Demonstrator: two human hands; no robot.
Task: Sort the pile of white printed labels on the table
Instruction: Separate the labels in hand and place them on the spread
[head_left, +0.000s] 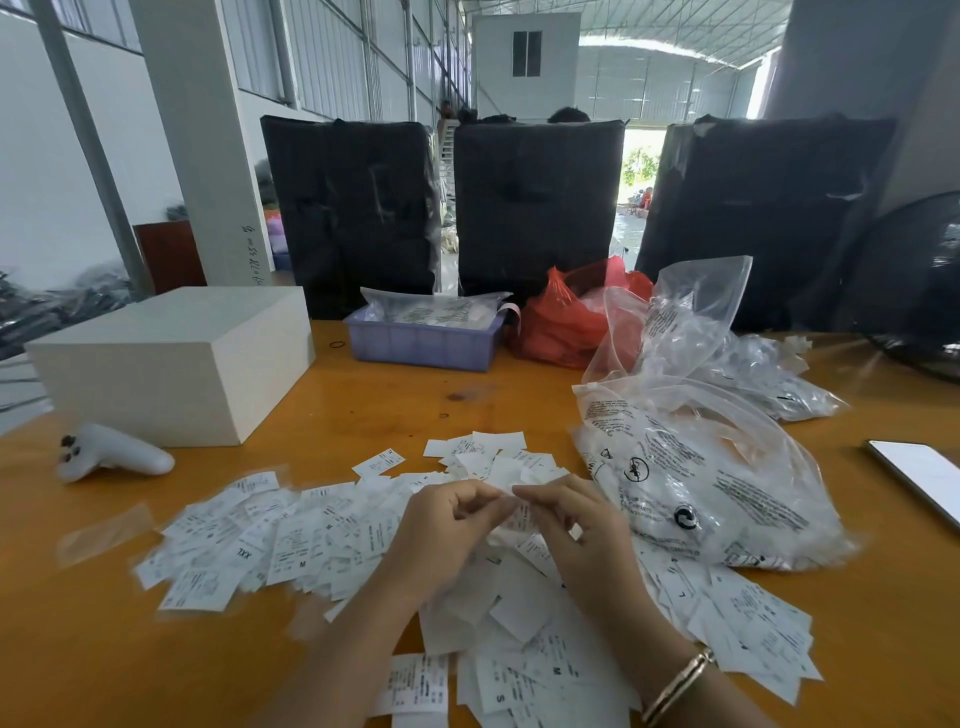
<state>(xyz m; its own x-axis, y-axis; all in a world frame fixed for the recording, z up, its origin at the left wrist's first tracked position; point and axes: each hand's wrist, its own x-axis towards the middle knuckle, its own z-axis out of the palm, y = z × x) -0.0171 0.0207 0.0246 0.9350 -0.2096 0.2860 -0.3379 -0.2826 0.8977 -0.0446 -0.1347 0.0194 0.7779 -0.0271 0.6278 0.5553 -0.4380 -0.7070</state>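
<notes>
Bright daylight from the blown-out doorway (638, 171) and translucent roof, soft glare on the orange table (363, 410), wide-angle bending at edges, blurred lower margins

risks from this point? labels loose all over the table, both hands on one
1. The loose white printed labels lie overlapping in one spread with no visible separate stacks, so sizes like S, M and XXL could get remixed.
2. Both the left hand and right hand pinch labels above the pile; a dropped one would likely vanish among the rest.
3. The clear printed plastic bag overlaps the pile's right edge and may hide labels.
</notes>
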